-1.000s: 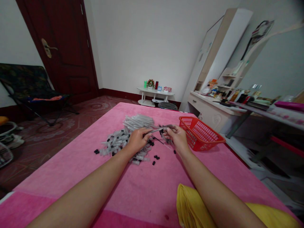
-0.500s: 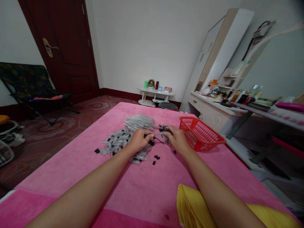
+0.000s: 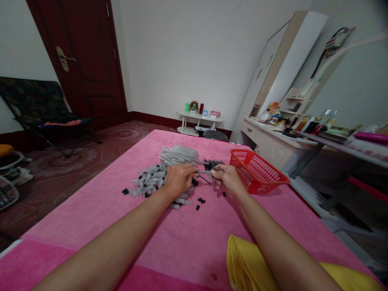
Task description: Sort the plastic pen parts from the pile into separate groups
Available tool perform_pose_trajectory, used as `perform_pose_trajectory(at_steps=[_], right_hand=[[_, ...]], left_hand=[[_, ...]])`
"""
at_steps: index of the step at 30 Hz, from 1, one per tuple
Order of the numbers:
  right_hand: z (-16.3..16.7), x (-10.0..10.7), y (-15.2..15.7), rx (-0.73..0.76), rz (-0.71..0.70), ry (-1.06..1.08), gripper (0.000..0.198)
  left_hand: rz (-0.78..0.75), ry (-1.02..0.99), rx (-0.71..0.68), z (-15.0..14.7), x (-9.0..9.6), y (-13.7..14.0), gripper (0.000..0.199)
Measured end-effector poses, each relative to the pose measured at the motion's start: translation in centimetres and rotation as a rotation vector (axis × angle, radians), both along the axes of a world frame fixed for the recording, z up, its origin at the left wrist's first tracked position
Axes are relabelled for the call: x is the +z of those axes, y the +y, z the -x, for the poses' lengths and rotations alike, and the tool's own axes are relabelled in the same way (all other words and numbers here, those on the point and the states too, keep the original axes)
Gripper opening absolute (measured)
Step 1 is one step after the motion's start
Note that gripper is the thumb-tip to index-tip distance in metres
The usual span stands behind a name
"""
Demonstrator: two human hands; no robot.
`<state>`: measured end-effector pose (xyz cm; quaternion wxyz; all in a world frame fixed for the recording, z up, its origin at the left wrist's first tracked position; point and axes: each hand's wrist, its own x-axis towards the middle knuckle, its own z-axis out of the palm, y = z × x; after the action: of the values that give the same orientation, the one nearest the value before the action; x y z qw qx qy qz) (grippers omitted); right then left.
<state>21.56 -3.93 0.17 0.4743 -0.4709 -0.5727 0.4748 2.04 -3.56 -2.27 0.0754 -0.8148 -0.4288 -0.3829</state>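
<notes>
Both hands pinch one thin grey tube (image 3: 203,172) lying crosswise between them — left hand (image 3: 179,179) closed on one end, right hand (image 3: 224,178) on the other.

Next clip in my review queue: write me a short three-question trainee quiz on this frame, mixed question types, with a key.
1. True or false: the red basket lies to the right of both hands.
2. Multiple choice: the right hand and the left hand together hold A) a thin clear tube, B) a spoon, C) a cloth.
3. Fill in: the loose small caps on the pink cover are coloured ____.

Key: 1 true. 2 A, the thin tube spans between the two hands. 3 black.
</notes>
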Motion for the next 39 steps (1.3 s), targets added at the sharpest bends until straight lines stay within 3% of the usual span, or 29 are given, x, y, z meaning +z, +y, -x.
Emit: perform_pose_trajectory(at_steps=[3, 5, 9, 12, 15, 17, 20, 23, 26, 29, 32, 36, 39], right_hand=[[-0.1, 0.4, -0.1, 0.051, 0.145, 0.065, 0.025], [-0.2, 0.8, -0.2, 0.073, 0.153, 0.026, 0.024], [0.1, 1.5, -0.4, 0.126, -0.063, -0.32, 0.017], [-0.1, 1.9, -0.3, 0.168, -0.242, -0.61, 0.014], [-1.3, 2.9, 0.0, 0.105, -0.284, -0.735, 0.015], [-2.8, 4.1, 0.3, -0.022, -0.296, -0.771, 0.018], [-5.9, 6.1, 0.5, -0.376, -0.351, -0.892, 0.025], [-9.0, 7.3, 0.3, -0.819, -0.313, -1.062, 0.034], [-11.4, 7.4, 0.2, -1.019, -0.234, -1.163, 0.038], [-12.4, 7.0, 0.4, -1.008, -0.241, -1.217, 0.037], [-11.7, 6.7, 0.8, -0.908, -0.381, -1.226, 0.035], [-8.7, 5.7, 1.2, -0.689, -0.527, -1.164, 0.03], [-5.8, 4.4, 1.0, -0.477, -0.492, -1.181, 0.026]], left_hand=[[-0.083, 0.058, -0.048, 0.2, -0.2, 0.1, 0.021], [-0.093, 0.073, -0.062, 0.3, -0.3, 0.1, 0.022], [-0.022, 0.048, -0.077, -0.1, -0.3, 0.2, 0.023], [0.007, 0.038, -0.171, -0.5, -0.1, 0.2, 0.024], [0.02, -0.058, -0.22, -0.6, 0.2, 0.5, 0.03], [0.029, -0.165, -0.168, -0.2, 0.2, 1.0, 0.034], [0.052, -0.248, -0.037, 1.0, -0.4, 2.2, 0.032], [0.102, -0.191, 0.035, 2.3, -1.2, 3.4, 0.028], [0.156, -0.109, 0.052, 2.8, -1.6, 3.7, 0.026], [0.175, -0.05, 0.072, 2.6, -1.4, 3.5, 0.026], [0.167, 0.032, 0.095, 2.3, -1.2, 3.2, 0.032], [0.187, 0.114, 0.115, 2.1, -1.2, 3.1, 0.037], [0.217, 0.131, 0.121, 2.2, -1.4, 3.3, 0.035]])
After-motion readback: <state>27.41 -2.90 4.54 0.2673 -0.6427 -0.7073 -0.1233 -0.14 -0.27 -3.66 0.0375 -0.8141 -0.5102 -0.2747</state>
